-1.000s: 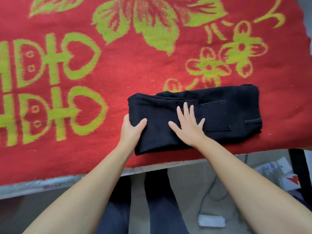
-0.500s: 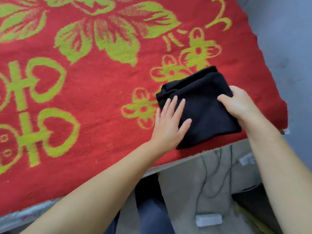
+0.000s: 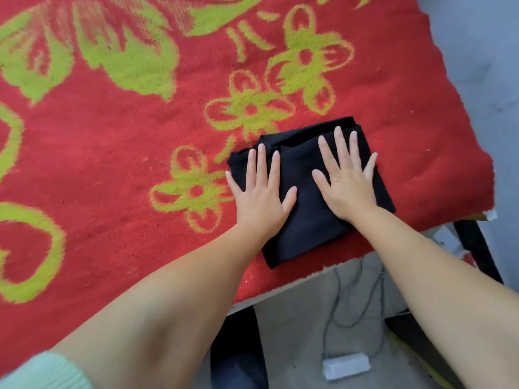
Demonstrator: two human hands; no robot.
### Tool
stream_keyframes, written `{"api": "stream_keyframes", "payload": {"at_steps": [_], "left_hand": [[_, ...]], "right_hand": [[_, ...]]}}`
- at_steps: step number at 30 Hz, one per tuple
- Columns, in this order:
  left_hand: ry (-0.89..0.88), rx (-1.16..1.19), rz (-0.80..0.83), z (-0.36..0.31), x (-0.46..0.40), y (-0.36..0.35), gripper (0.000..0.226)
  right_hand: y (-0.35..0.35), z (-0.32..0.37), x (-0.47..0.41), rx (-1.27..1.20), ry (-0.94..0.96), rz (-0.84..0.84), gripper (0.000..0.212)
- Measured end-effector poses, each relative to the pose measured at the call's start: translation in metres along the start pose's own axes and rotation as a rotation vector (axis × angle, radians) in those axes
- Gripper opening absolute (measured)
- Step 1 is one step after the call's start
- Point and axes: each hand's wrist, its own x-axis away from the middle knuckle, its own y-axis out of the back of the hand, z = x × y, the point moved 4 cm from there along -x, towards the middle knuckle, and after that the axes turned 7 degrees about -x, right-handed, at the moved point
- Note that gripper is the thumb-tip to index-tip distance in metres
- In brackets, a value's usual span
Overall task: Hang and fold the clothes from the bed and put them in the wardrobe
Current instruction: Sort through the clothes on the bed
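no readable text anywhere

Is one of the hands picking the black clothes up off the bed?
No, the left hand and right hand both lie flat on the folded black clothes.
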Motion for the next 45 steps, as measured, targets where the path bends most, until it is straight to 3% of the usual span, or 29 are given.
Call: {"api": "stream_keyframes", "payload": {"at_steps": [8,10,13,15,17,19,22,28,34,40,45], "left_hand": [[-0.011,-0.021,0.070,-0.003,-0.001,0.008,0.074],[-0.033,-0.015,0.012,-0.004,0.011,0.022,0.074],[-0.183,0.005,-0.192,-0.023,0.048,0.031,0.080],[-0.282,-0.028,-0.139,-0.041,0.075,0.009,0.093],[-0.223,-0.100,0.000,-0.049,0.087,-0.017,0.106],[-0.169,-0.139,0.060,-0.047,0.082,-0.029,0.109],[-0.220,-0.155,0.097,-0.043,0.066,-0.022,0.109],[-0.202,-0.169,0.115,-0.040,0.059,-0.013,0.110],[-0.157,-0.041,0.166,-0.024,0.059,0.027,0.081],[-0.085,0.002,0.109,0.026,0.063,0.105,0.068],[0.045,-0.015,0.034,0.082,0.101,0.155,0.066]], "right_hand": [[0.002,-0.007,-0.001,-0.065,0.037,0.109,0.065],[0.016,-0.011,0.016,-0.101,0.147,0.144,0.069],[0.017,-0.023,0.061,0.058,0.368,0.200,0.080],[0.008,-0.032,0.083,0.200,0.475,0.238,0.093],[0.001,-0.035,0.084,0.336,0.484,0.266,0.110],[0.000,-0.036,0.069,0.422,0.443,0.231,0.125],[0.003,-0.037,0.047,0.472,0.437,0.183,0.133],[0.010,-0.024,0.048,0.434,0.426,0.076,0.099],[0.040,0.007,0.042,0.444,0.380,0.145,0.087],[0.108,0.091,0.046,0.340,0.325,0.204,0.065],[0.134,0.170,0.054,0.373,0.396,0.208,0.065]]}}
